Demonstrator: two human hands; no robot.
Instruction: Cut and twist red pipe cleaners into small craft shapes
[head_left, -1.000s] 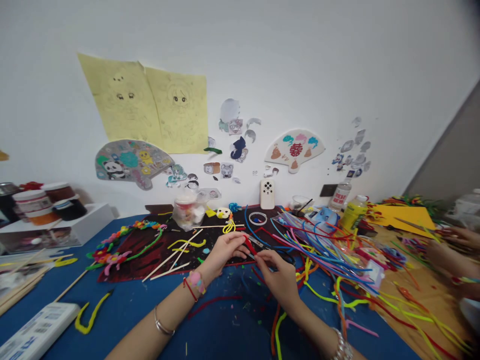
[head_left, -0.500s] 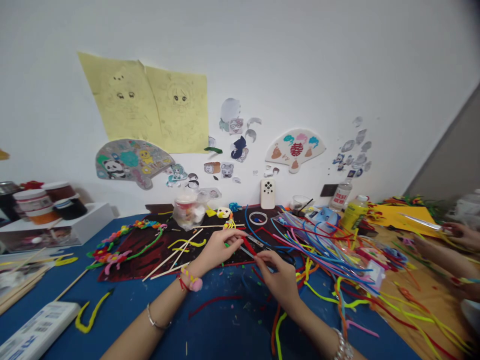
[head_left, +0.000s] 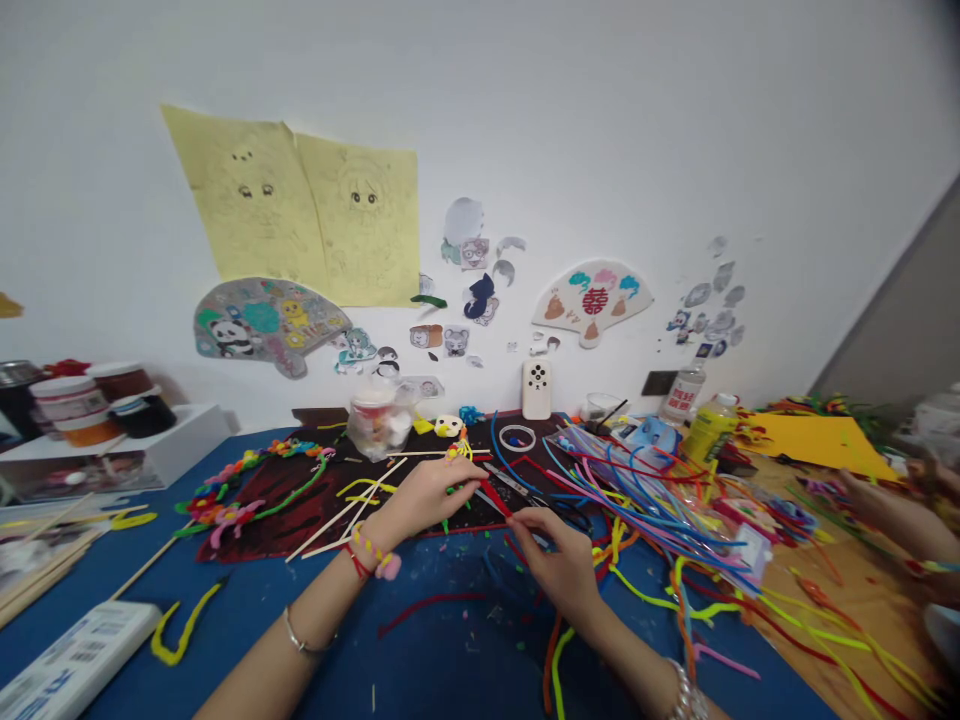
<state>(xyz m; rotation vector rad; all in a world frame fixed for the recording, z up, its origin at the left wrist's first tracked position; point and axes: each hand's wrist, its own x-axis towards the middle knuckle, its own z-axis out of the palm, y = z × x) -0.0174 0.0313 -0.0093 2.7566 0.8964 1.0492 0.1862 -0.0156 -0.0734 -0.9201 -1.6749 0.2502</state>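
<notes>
Two hands work at a blue craft table [head_left: 420, 680]: the left hand [head_left: 424, 497], fingers loosely curled, sits just beside a red pipe cleaner [head_left: 495, 497]; the right hand [head_left: 555, 572] touches its end, any pinch unclear.

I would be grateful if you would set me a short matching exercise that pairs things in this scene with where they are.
Things:
1. Yellow plastic bottle
2. Flower garland of pipe cleaners
3. Paper fan with a panda
4. Red pipe cleaner

Places:
A. On the wall
B. Between the left hand and right hand
C. Standing near the wall, far right
D. On the dark mat, left of the hands

Pairs: 1-C, 2-D, 3-A, 4-B
</notes>
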